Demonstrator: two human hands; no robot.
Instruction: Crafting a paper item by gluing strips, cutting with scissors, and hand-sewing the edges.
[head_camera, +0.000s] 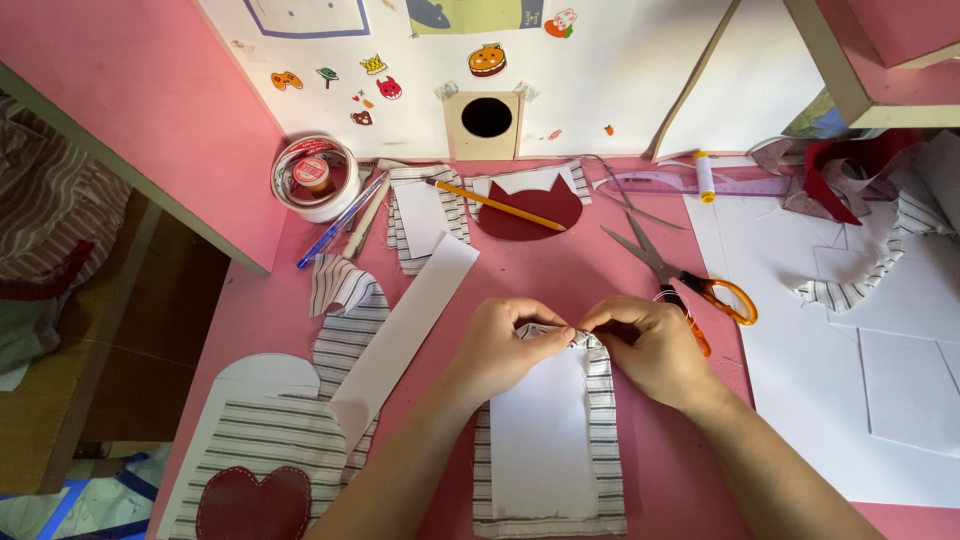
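**A:** ok so where's the piece sitting compared to the hands?

**B:** right under them. The striped fabric piece (603, 425) lies flat on the pink table (560, 270) with a white paper template (540, 440) on top, stripes showing down both sides and along the bottom. Both hands are at its top edge, the rest of it runs down toward the person.

**A:** and the hands, gripping or just resting?

**B:** pinching. The left hand (503, 350) and right hand (650, 345) are close together, fingertips nearly meeting, each clamped on the fabric's top edge where it's folded over the paper.

**A:** anything nearby?

**B:** orange-handled scissors (685, 277) just above the right hand, blades apart. A long white paper strip (405, 335) lies left of the left hand. Further up there's a dark red cat-ear shape (530, 213) with a yellow pencil (495, 203) across it, and a roll of tape (315, 177) in the corner. Bottom left, another striped panel with a dark red heart (253, 503) stitched on.
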